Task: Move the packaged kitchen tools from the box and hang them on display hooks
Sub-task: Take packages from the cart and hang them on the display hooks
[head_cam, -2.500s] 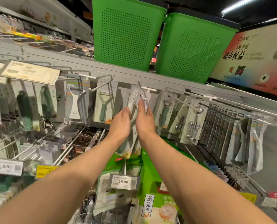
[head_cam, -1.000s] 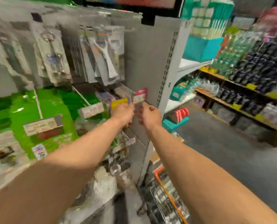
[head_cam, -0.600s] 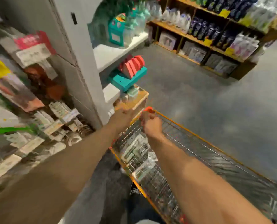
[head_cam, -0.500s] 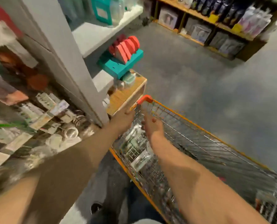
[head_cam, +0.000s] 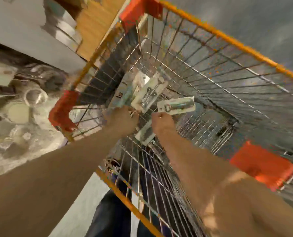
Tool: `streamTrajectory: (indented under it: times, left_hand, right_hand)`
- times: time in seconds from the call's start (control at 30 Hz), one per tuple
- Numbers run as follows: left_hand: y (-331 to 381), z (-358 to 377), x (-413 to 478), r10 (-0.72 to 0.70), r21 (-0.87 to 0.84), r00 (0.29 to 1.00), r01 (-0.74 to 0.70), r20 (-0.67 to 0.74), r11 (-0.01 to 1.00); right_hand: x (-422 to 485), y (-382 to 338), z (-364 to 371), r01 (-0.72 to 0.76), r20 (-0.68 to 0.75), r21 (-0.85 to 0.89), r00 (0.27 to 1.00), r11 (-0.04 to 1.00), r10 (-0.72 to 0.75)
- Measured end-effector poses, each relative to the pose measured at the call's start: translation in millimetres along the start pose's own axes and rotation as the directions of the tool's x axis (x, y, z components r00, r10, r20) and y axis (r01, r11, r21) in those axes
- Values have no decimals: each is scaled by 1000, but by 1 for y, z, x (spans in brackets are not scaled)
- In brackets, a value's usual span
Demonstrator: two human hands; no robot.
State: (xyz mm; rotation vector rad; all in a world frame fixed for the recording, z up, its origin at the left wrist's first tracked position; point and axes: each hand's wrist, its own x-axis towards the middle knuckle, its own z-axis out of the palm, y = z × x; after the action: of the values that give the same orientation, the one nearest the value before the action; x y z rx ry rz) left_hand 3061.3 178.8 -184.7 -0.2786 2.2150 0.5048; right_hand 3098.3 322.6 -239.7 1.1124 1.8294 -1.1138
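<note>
Orange-rimmed wire shopping cart: three white carded tool packs. Right hand pinches rightmost pack; left hand curled at middle pack, grip unclear; nearest pack between two wrists.

Both bare arms reach forward and down, forearms converging. The left hand and right hand sit near each other, fingers curled under; grip unreadable through blur.

In the orange-rimmed wire cart, knuckles hide the fingertips of left hand and right hand; the right wrist half covers a blurred white carded package.
</note>
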Motion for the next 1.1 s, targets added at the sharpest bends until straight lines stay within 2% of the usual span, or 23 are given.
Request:
streamTrajectory:
  times: [0.13, 0.27, 0.37, 0.53, 0.73, 0.9, 1.1]
  left_hand:
    - [-14, 25, 36, -1, 27, 992, 5, -129, 1000]
    - [-16, 33, 61, -19, 22, 986, 23, -166, 1000]
    - [-6, 31, 69, 21, 3, 983, -21, -184, 1000]
    - [0, 28, 74, 68, -78, 980, -84, -189, 993]
    - [0, 31, 74, 134, -64, 975, -147, -180, 987]
    - [-2, 34, 77, 118, 32, 989, -116, -91, 993]
    - [-5, 29, 80, 23, -126, 995, -34, -94, 991]
  right_hand:
    - [51, -14, 24, 37, -49, 54, 998, 998, -35]
    - [72, -31, 34, 15, -77, 94, 997, 995, -8]
    - [76, -34, 44, 34, -66, 62, 997, 997, -30]
    - [77, -31, 43, 25, -35, 122, 999, 992, -21]
    - [72, -3, 32, 36, -101, 235, 995, 971, -12]
    - [66, -19, 38, 80, -103, 265, 993, 961, -54]
    - [69, -27, 50, 21, -64, 224, 998, 974, -7]
